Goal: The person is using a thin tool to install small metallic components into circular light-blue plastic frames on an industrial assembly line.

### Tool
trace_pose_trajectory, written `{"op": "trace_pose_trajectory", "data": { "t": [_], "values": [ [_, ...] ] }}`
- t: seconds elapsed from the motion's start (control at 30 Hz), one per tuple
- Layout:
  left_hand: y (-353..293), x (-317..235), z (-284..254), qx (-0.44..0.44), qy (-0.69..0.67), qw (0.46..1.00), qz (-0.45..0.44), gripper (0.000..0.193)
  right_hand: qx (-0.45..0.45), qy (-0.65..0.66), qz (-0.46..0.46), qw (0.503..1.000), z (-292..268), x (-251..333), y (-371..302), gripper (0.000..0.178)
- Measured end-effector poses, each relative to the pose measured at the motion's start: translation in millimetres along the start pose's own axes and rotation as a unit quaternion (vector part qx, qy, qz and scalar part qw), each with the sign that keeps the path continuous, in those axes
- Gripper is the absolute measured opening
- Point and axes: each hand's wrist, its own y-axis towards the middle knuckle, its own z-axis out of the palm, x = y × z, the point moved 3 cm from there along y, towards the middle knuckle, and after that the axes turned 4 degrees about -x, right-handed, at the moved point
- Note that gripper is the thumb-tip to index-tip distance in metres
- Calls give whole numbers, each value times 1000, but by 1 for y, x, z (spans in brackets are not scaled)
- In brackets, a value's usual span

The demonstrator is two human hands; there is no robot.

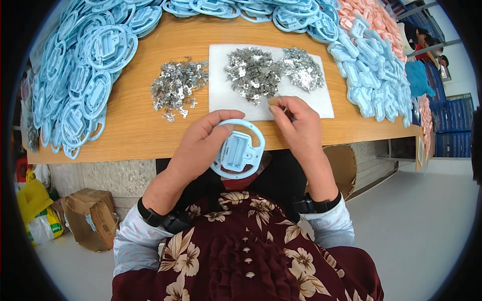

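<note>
My left hand [204, 141] is closed on the left rim of a light blue plastic ring-shaped part [254, 143], which has a rectangular battery-box-like recess in its middle. The part is held over my lap at the table's front edge. To its upper right, my right hand [297, 119] is pinched at the front of a white foam sheet [321, 104]; whatever lies between its fingertips is too small to make out. Just beyond those fingers sits a heap of small silvery metal pieces [252, 72], with a second metal heap [303, 70] beside it on the sheet.
Another pile of metal pieces [176, 85] lies on the wooden table [140, 120]. Stacked blue ring parts [75, 85] cover the left and back. Blue plastic pieces [374, 75] and pink pieces [369, 15] are heaped at right. A cardboard box [90, 218] stands on the floor.
</note>
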Motion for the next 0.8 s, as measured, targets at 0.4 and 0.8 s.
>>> {"op": "trace_pose_trajectory", "data": {
  "t": [0.4,0.8],
  "values": [
    [5,0,1,-44,82,996,4,24,-5,-121,-42,992,9,1,9,10],
    [16,-1,4,4,70,997,29,24,73,75,-166,981,-5,35,-3,13]
  ]
}}
